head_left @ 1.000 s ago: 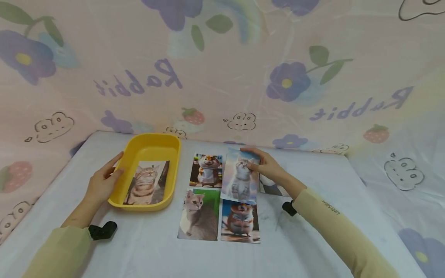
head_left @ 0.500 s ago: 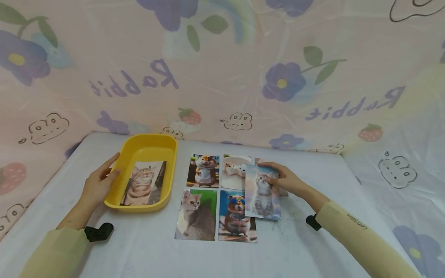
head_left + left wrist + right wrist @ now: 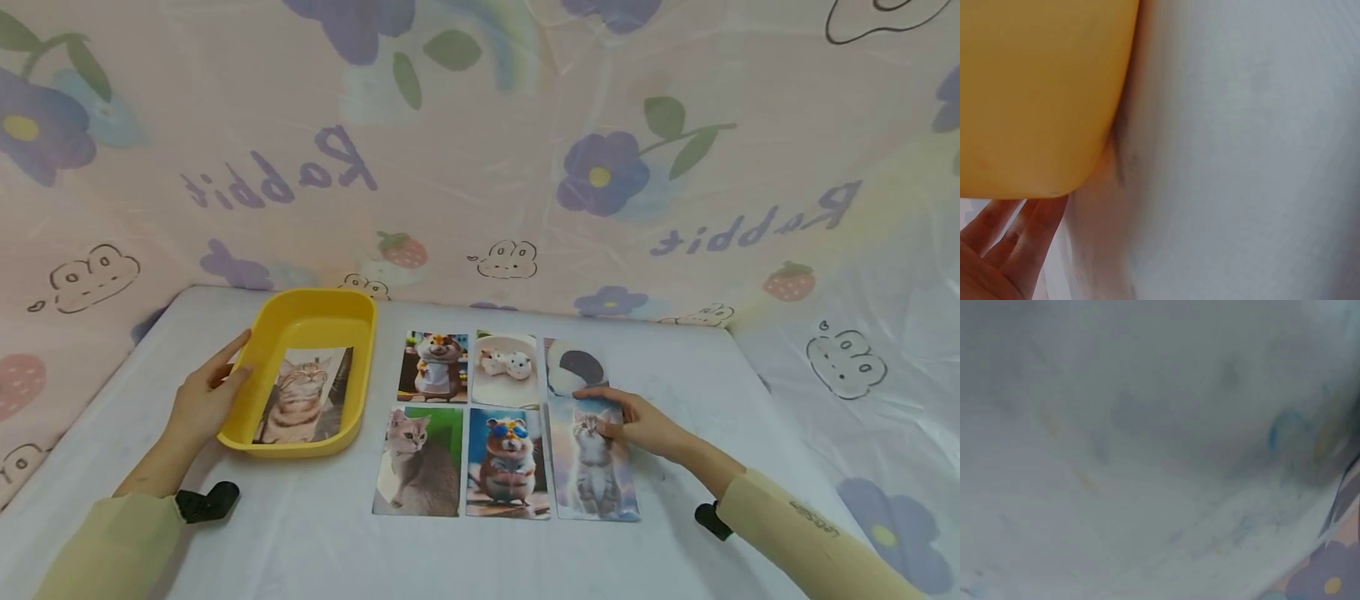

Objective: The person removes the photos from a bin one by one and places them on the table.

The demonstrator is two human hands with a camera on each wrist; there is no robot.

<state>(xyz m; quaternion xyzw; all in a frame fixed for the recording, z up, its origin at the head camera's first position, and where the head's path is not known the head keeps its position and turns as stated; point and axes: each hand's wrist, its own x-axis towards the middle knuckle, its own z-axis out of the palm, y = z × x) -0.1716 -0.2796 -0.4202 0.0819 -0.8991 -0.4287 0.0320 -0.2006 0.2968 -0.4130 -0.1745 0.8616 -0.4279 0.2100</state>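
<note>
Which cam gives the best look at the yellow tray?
Head view. It shows the whole yellow tray on the white table, a tabby cat photo lying inside, and the left hand against its left wall. The left wrist view shows only a close-up of one rounded outer corner with fingertips below it. The right wrist view is blurred and shows no tray.

A white-covered table [image 3: 675, 550] carries a yellow tray [image 3: 360, 333] at ten o'clock and six animal picture cards in two rows at centre: a hamster [image 3: 435, 367], white pups [image 3: 506, 368] and a dark-and-white card [image 3: 573, 367] behind; a grey cat [image 3: 418, 462], a goggled hamster [image 3: 507, 462] and a standing kitten [image 3: 596, 475] in front.
</note>
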